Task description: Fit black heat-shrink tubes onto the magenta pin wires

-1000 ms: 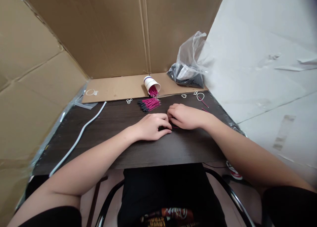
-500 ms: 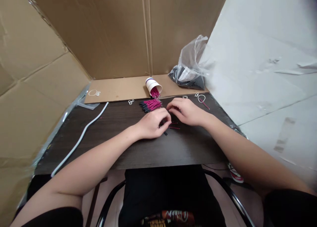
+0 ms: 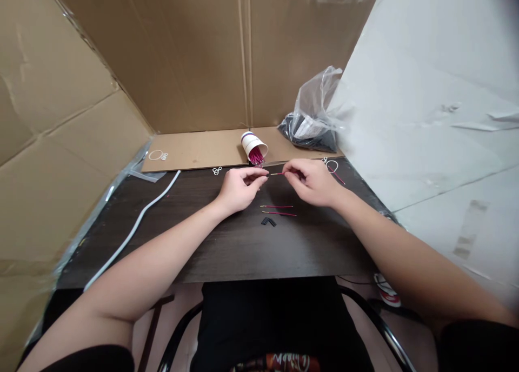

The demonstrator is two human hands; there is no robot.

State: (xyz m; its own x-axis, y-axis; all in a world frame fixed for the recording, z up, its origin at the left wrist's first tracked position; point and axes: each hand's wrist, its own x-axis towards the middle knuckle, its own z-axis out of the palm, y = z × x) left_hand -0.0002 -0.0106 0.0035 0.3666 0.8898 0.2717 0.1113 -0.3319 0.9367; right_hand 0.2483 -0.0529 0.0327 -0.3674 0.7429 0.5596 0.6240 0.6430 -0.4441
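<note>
In the head view my right hand (image 3: 310, 181) pinches a thin pink wire (image 3: 277, 173), its bare metal tip pointing left. Across from that tip, my left hand (image 3: 242, 189) has thumb and fingertips closed together; what they hold, if anything, is too small to make out. Two more pink wires (image 3: 277, 206) lie side by side on the dark table below the hands. Just under them rest a few short black tubes (image 3: 268, 221). The spot where black-sleeved pink wires were piled is covered by my left hand.
A white paper cup (image 3: 248, 140) full of pink wires lies tipped on a cardboard strip (image 3: 190, 147). Right of it slumps a clear plastic bag (image 3: 310, 128) of black pieces. White rubber bands (image 3: 217, 171) and a pale tube (image 3: 138, 220) are at the left.
My left hand has moved up and left, uncovering the black tubes and two wires. A wire's metal tip now shows from my right hand. The pile of sleeved wires is now hidden.
</note>
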